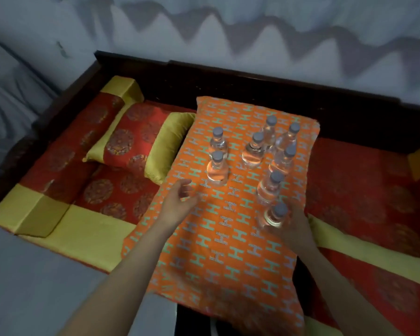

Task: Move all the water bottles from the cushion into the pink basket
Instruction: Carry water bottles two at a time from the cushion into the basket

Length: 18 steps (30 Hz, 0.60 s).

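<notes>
Wrapped around the nearest water bottle (275,215), the right hand (289,226) clasps it from the right side and from below, fingers curled about its clear body while the grey cap shows above them. That bottle sits at the right edge of the orange cushion (218,238), roughly halfway along it. The left hand (180,202) hangs over the cushion's left edge with fingers spread and loosely curved, holding nothing, just short of the closest bottle of a left-hand pair (217,157) that stands upright, one behind the other.

Seven more bottles stand on the far half of the cushion: that pair on the left, and five others (274,151) grouped toward the far right corner, with one of them directly behind the gripped bottle and nearly touching it. All have grey caps and clear contents.

The cushion, patterned with teal and grey H shapes, lies on a red and gold bench seat (95,229) with a dark wooden frame. A red and gold pillow (136,144) rests just beside the cushion's far left corner. No pink basket appears in view.
</notes>
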{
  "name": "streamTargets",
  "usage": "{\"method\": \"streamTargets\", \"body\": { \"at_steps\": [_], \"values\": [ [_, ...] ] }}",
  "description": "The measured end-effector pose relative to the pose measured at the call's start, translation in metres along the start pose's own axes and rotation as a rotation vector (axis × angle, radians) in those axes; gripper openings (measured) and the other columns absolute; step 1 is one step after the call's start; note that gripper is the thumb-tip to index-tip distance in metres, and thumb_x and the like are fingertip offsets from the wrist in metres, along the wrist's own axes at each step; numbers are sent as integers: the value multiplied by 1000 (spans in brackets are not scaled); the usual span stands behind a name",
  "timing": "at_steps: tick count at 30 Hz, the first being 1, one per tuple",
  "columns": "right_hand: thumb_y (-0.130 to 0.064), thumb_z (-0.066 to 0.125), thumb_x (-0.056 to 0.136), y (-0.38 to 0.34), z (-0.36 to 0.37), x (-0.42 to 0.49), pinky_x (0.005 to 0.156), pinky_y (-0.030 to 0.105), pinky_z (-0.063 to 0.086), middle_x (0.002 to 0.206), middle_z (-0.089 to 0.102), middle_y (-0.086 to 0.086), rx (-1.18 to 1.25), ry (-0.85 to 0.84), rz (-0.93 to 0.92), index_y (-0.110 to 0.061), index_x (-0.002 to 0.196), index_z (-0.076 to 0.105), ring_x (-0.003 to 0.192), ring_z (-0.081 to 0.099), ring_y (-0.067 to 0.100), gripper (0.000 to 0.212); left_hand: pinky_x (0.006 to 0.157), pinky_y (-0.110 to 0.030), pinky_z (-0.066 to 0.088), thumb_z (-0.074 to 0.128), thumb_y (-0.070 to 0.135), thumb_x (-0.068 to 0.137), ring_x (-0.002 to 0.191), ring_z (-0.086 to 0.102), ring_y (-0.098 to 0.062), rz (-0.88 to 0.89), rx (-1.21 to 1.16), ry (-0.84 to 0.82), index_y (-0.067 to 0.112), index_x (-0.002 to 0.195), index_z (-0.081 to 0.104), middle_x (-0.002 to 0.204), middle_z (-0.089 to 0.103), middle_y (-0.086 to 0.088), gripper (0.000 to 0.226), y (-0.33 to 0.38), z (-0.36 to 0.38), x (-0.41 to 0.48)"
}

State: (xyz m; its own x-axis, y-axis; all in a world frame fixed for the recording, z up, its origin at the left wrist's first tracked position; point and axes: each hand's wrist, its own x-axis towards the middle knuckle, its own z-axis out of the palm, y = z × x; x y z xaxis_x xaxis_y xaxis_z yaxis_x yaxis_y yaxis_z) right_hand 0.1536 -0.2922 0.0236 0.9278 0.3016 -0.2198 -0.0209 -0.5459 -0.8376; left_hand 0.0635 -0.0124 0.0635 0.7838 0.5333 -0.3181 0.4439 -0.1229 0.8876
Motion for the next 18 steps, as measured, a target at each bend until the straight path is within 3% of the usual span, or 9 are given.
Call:
{"method": "streamTargets", "body": {
  "at_steps": [3,6,9,14,16,18],
  "values": [
    [-29,88,58,17,16,6,87,52,50,111,63,8,-29,-12,76,-20,117,53,103,62,30,70,90,-31,42,81,16,72,108,50,-18,17,71,-74,13,133,45,117,52,-3,71,0,15,42],
    [-33,85,56,20,21,11,87,42,52,113,62,3,-40,-21,198,-34,112,53,104,62,26,65,88,-27,39,81,12,72,108,45,-13,60,122,-155,13,139,39,119,48,1,79,2,30,75],
    [-41,78,58,21,28,16,91,51,51,113,62,7,84,80,214,-34,114,55,105,62,28,61,85,-27,41,85,14,67,104,50,-13,124,189,-198,10,139,39,117,50,4,86,3,42,105],
    [-26,81,70,24,39,14,91,44,50,117,61,-1,89,145,179,-41,121,51,109,61,20,61,90,-47,50,86,18,57,107,63,-29,198,215,-287,5,127,51,117,66,-10,79,-6,53,134],
    [-26,82,67,25,44,12,89,44,52,115,62,-5,89,164,217,-46,119,51,107,62,18,63,90,-52,49,87,13,57,109,62,-31,176,214,-284,6,125,52,117,65,-13,77,-13,56,138],
    [-34,79,68,29,45,19,87,48,51,114,63,-2,52,197,226,-39,122,52,106,62,22,61,91,-56,47,86,10,57,111,59,-36,169,190,-325,3,126,48,119,62,-18,79,-16,63,150]
  ]
}}
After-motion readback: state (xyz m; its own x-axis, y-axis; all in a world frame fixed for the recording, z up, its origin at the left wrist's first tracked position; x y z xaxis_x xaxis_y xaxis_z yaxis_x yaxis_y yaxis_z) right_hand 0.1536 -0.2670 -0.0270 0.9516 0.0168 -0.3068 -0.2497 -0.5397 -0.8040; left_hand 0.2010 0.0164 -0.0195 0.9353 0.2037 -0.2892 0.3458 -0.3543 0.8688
